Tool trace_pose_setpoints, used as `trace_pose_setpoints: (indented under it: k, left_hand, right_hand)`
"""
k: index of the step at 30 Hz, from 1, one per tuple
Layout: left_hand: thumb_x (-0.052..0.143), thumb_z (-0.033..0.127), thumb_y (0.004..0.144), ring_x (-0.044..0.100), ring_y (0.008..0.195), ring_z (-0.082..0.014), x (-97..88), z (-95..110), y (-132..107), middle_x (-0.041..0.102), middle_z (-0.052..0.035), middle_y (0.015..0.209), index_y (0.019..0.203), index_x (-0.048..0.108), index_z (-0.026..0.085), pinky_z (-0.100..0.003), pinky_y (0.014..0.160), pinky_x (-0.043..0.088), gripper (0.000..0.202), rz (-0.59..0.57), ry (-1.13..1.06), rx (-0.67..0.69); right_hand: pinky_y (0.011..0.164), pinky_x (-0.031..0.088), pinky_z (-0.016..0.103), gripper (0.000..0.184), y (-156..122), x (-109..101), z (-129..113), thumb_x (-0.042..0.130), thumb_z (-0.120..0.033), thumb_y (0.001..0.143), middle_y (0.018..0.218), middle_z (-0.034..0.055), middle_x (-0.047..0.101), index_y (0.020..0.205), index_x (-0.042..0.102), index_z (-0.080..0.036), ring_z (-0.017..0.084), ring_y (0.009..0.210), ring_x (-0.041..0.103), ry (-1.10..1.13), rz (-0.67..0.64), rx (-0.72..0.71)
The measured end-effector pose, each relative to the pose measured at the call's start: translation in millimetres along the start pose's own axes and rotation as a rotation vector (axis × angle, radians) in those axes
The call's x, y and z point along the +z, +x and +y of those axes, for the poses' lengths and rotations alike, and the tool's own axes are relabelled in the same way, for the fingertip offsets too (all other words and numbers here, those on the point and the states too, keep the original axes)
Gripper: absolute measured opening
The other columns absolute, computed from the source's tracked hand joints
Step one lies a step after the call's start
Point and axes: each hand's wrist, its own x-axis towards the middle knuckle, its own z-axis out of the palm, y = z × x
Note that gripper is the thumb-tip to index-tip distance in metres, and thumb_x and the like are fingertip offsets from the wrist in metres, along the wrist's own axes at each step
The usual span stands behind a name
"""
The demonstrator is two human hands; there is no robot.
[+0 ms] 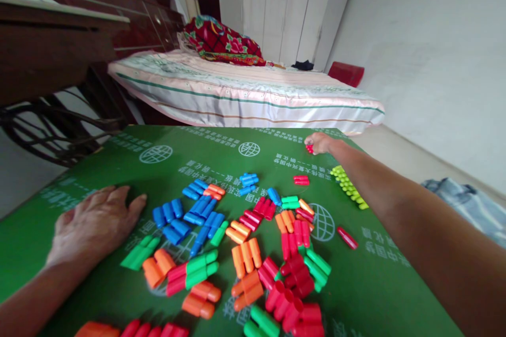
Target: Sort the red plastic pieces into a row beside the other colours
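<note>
Out at the far right of the green tabletop [213, 150], the right hand [318, 142] has its fingers closed on a small red piece [310, 149], whether lifted or resting, I can't tell! That arm runs right across the lime-green strip [349, 187], partly covering it. Over on the left, the left hand [93, 221] lies palm down on the surface, released, thumb out, gripping nothing. Just beside it sit the blue pieces [168, 211], bunched together, and nearer the person, a green piece [140, 253]. And look at the middle: an orange triple [246, 258] amid a crowd of red, green and orange! A red pair [301, 180] lies apart, nearer the right hand, and a lone red cap-shaped piece [347, 237] rests well to the right of the crowd. Beyond the far edge, there's the bed [245, 100], floral bedding [225, 45] heaped on top.
</note>
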Motion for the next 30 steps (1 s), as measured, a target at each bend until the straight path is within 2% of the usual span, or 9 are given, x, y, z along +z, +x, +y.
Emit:
trace_pose_setpoints:
  k: [3,5,8,10,13,17,22,26,30]
  left_hand:
    - [0.011,0.052,0.086,0.031,0.141,-0.0361,-2.2,2,-1,0.038,-0.0197,0.151,0.139,0.042,0.004,-0.053,0.115,0.025,0.078,0.007,-0.012,-0.008]
    - [0.012,0.051,0.087,0.032,0.14,-0.0365,-2.2,2,-1,0.04,-0.0205,0.15,0.138,0.044,0.004,-0.054,0.114,0.026,0.077,0.022,-0.027,-0.004]
    - [0.015,0.05,0.087,0.032,0.14,-0.0366,-1.4,3,-1,0.04,-0.021,0.149,0.138,0.044,0.004,-0.055,0.114,0.026,0.075,0.035,-0.048,0.0]
    - [0.014,0.051,0.087,0.031,0.141,-0.0365,-1.4,3,0,0.039,-0.021,0.15,0.139,0.043,0.004,-0.056,0.114,0.026,0.075,0.023,-0.048,-0.007]
    - [0.013,0.052,0.086,0.03,0.141,-0.0358,-2.0,3,0,0.039,-0.0206,0.15,0.139,0.042,0.005,-0.056,0.114,0.025,0.077,0.007,-0.038,-0.013]
    - [0.012,0.052,0.086,0.03,0.142,-0.0357,-1.9,2,0,0.039,-0.0204,0.15,0.14,0.04,0.004,-0.055,0.114,0.025,0.078,0.004,-0.035,-0.002]
    - [0.013,0.05,0.085,0.03,0.141,-0.0361,-3.9,5,-3,0.039,-0.0203,0.15,0.14,0.04,0.004,-0.055,0.114,0.025,0.077,0.002,-0.035,-0.001]
    - [0.011,0.052,0.086,0.029,0.141,-0.0354,-8.0,10,-5,0.037,-0.0185,0.152,0.141,0.04,0.005,-0.055,0.114,0.025,0.078,-0.024,-0.037,-0.031]
    - [0.011,0.053,0.086,0.032,0.14,-0.0356,-1.9,4,1,0.04,-0.0193,0.15,0.14,0.041,0.005,-0.055,0.113,0.026,0.078,-0.002,-0.042,-0.027]
  right_hand:
    - [0.077,0.048,0.023,0.059,-15,-13,-10,0.075,-0.017,0.068,0.119,0.005,0.069,0.126,0.065,-0.024,0.021,0.1,0.065,-0.05,0.005,0.034]
    - [0.075,0.047,0.022,0.051,-31,-23,-22,0.077,-0.022,0.07,0.114,0.0044,0.071,0.12,0.067,-0.024,0.021,0.1,0.065,-0.068,0.008,0.03]
    - [0.065,0.046,0.021,0.034,-66,-31,-49,0.072,-0.04,0.079,0.093,0.0014,0.074,0.108,0.071,-0.023,0.015,0.076,0.068,0.021,-0.097,-0.035]
    - [0.06,0.044,0.022,0.037,-92,-33,-70,0.069,-0.053,0.08,0.077,0.0012,0.072,0.098,0.073,-0.021,0.014,0.065,0.066,0.059,-0.192,-0.084]
    - [0.058,0.041,0.023,0.037,-127,-32,-95,0.067,-0.058,0.079,0.077,0.004,0.071,0.085,0.074,-0.022,0.018,0.074,0.067,-0.12,-0.148,-0.121]
    - [0.06,0.041,0.027,0.033,-163,-36,-102,0.064,-0.054,0.082,0.085,0.0088,0.072,0.085,0.073,-0.022,0.023,0.082,0.067,-0.212,-0.142,-0.105]
    - [0.056,0.038,0.029,0.023,-207,-35,-84,0.069,-0.046,0.078,0.076,0.0071,0.071,0.071,0.07,-0.025,0.023,0.075,0.067,-0.194,-0.312,-0.132]
    - [0.056,0.038,0.028,0.005,-231,-20,-78,0.07,-0.025,0.072,0.08,0.0051,0.073,0.068,0.069,-0.027,0.022,0.076,0.068,-0.15,-0.393,-0.197]
    - [0.059,0.039,0.027,0.021,-234,-8,-83,0.062,-0.01,0.071,0.088,0.0045,0.075,0.075,0.069,-0.029,0.021,0.084,0.069,-0.192,-0.377,-0.271]
